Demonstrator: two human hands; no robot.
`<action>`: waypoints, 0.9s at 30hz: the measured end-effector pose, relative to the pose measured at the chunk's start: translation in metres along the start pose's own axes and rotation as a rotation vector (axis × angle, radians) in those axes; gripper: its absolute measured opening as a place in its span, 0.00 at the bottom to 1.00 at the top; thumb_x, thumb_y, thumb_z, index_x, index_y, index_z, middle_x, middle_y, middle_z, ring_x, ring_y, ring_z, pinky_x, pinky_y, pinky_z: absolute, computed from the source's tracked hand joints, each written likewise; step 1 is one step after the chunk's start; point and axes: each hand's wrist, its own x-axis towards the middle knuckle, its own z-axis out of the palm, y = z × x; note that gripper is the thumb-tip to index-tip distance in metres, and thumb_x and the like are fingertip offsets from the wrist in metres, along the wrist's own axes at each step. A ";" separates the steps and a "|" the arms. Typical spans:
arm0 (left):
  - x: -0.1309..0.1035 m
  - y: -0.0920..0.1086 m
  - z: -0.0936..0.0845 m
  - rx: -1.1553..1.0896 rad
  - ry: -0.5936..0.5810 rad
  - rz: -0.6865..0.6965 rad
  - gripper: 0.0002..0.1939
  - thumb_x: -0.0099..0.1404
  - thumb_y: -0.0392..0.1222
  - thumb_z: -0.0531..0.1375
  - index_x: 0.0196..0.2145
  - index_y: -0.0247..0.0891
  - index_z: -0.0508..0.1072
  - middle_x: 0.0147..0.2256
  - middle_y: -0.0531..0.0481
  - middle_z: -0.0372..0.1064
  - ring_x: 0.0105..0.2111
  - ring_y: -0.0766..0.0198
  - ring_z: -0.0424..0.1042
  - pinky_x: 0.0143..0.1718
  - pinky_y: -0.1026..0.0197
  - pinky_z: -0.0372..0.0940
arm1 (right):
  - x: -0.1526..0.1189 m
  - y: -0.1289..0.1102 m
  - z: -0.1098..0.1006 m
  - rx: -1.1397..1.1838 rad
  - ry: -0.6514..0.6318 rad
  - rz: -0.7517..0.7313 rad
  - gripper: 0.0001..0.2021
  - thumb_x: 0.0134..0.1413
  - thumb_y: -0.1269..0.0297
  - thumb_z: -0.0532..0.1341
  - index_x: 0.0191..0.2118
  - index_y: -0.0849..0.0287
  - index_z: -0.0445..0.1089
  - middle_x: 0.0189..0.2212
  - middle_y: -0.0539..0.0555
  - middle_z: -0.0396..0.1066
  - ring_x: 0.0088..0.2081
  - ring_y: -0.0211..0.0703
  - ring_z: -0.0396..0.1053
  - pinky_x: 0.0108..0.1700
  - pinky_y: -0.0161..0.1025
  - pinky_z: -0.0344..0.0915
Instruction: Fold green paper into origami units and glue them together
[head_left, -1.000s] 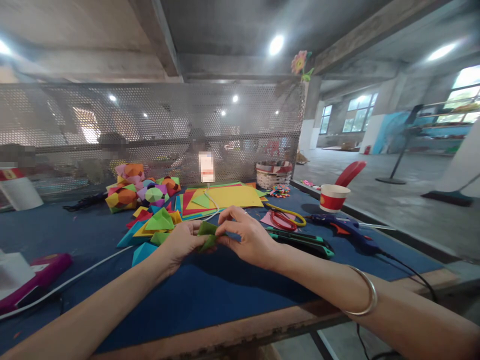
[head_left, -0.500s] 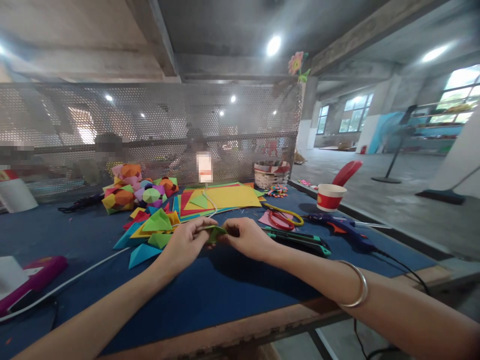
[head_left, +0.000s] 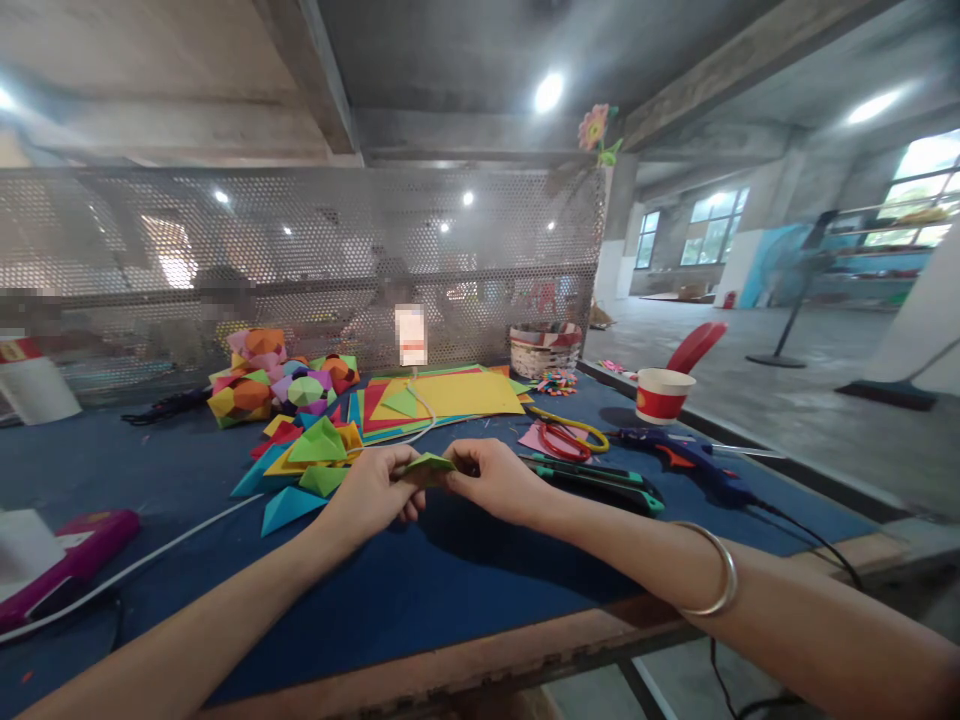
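Note:
A small folded piece of green paper point(head_left: 430, 463) is held above the blue table by both hands. My left hand point(head_left: 379, 487) pinches its left end, fingers curled beneath. At the right end, my right hand point(head_left: 491, 478) grips it between thumb and fingers; part of the paper is hidden there. Close to my left hand lie folded paper pieces point(head_left: 319, 443) in green, yellow, red and blue. Behind the hands are stacked sheets of coloured paper point(head_left: 472, 393), yellow on top.
Right of my hands lie a green-and-black cutter point(head_left: 600, 482), red-and-yellow-handled scissors point(head_left: 574, 440) and a blue glue gun point(head_left: 694, 460). A paper cup point(head_left: 664, 396) stands behind them. Finished paper balls point(head_left: 244, 397) sit back left. A white cable point(head_left: 180, 540) crosses the table; a mesh screen point(head_left: 315, 240) rises behind.
The green paper has been tilted and now shows a raised peak between my hands. My left fingers have shifted slightly lower beneath it. The view has moved a little.

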 end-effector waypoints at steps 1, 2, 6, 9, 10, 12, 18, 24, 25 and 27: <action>0.000 0.001 0.000 0.009 0.004 -0.006 0.12 0.76 0.42 0.64 0.34 0.34 0.74 0.24 0.60 0.68 0.19 0.72 0.68 0.23 0.67 0.68 | 0.000 0.000 0.000 -0.003 0.002 -0.002 0.03 0.55 0.73 0.64 0.31 0.61 0.75 0.24 0.47 0.71 0.27 0.35 0.63 0.31 0.34 0.58; 0.000 0.001 0.000 0.018 0.007 -0.011 0.12 0.76 0.43 0.64 0.35 0.34 0.74 0.24 0.60 0.68 0.19 0.72 0.68 0.23 0.67 0.67 | 0.000 0.000 0.000 -0.007 0.004 -0.004 0.03 0.55 0.73 0.64 0.31 0.61 0.75 0.24 0.47 0.71 0.27 0.35 0.63 0.31 0.34 0.58; -0.001 0.002 0.001 0.044 0.012 -0.035 0.12 0.76 0.44 0.63 0.36 0.34 0.74 0.23 0.60 0.68 0.18 0.72 0.67 0.21 0.68 0.66 | -0.001 -0.002 0.000 -0.023 -0.001 -0.010 0.04 0.54 0.75 0.64 0.33 0.61 0.76 0.25 0.47 0.73 0.28 0.36 0.65 0.33 0.34 0.59; -0.001 0.002 0.002 0.053 0.003 -0.046 0.12 0.76 0.45 0.63 0.37 0.34 0.74 0.24 0.60 0.68 0.18 0.72 0.67 0.22 0.68 0.67 | -0.001 -0.002 -0.001 -0.029 0.000 -0.007 0.05 0.54 0.75 0.63 0.31 0.61 0.75 0.25 0.48 0.74 0.28 0.36 0.66 0.33 0.34 0.59; 0.000 0.002 0.002 0.056 -0.002 -0.046 0.13 0.77 0.45 0.63 0.37 0.34 0.74 0.24 0.60 0.68 0.19 0.72 0.67 0.22 0.67 0.67 | 0.000 -0.001 -0.002 -0.032 0.006 -0.003 0.05 0.55 0.75 0.63 0.31 0.61 0.75 0.25 0.48 0.74 0.28 0.36 0.66 0.33 0.34 0.59; 0.001 0.002 0.002 0.059 -0.014 -0.047 0.13 0.77 0.45 0.63 0.36 0.34 0.74 0.24 0.59 0.69 0.19 0.71 0.68 0.24 0.66 0.69 | 0.001 0.000 -0.003 -0.036 0.023 0.008 0.05 0.56 0.74 0.63 0.31 0.61 0.75 0.25 0.49 0.75 0.28 0.37 0.67 0.32 0.35 0.59; 0.002 -0.002 0.000 0.078 -0.022 -0.085 0.14 0.77 0.47 0.62 0.36 0.34 0.74 0.24 0.59 0.68 0.19 0.72 0.66 0.21 0.68 0.66 | 0.002 0.003 -0.004 -0.037 0.031 0.019 0.04 0.59 0.71 0.63 0.34 0.62 0.76 0.28 0.51 0.78 0.29 0.38 0.68 0.34 0.35 0.61; 0.002 -0.002 -0.002 0.099 0.012 -0.102 0.15 0.76 0.47 0.62 0.35 0.34 0.74 0.25 0.59 0.68 0.20 0.71 0.67 0.22 0.67 0.67 | 0.003 0.005 -0.005 -0.041 0.036 0.014 0.04 0.59 0.72 0.64 0.33 0.61 0.76 0.27 0.51 0.78 0.29 0.38 0.68 0.34 0.35 0.61; 0.002 -0.002 -0.003 0.100 0.026 -0.097 0.15 0.76 0.48 0.62 0.36 0.34 0.74 0.25 0.59 0.69 0.20 0.71 0.68 0.23 0.67 0.67 | 0.004 0.005 -0.005 -0.044 0.042 0.016 0.04 0.59 0.72 0.64 0.33 0.62 0.75 0.27 0.51 0.78 0.29 0.38 0.68 0.34 0.35 0.61; 0.003 -0.003 -0.003 0.106 0.052 -0.087 0.14 0.76 0.47 0.63 0.36 0.34 0.74 0.26 0.58 0.69 0.21 0.71 0.68 0.24 0.66 0.68 | 0.005 0.007 -0.006 -0.046 0.050 0.020 0.04 0.59 0.72 0.64 0.32 0.62 0.75 0.27 0.51 0.77 0.29 0.38 0.68 0.34 0.35 0.61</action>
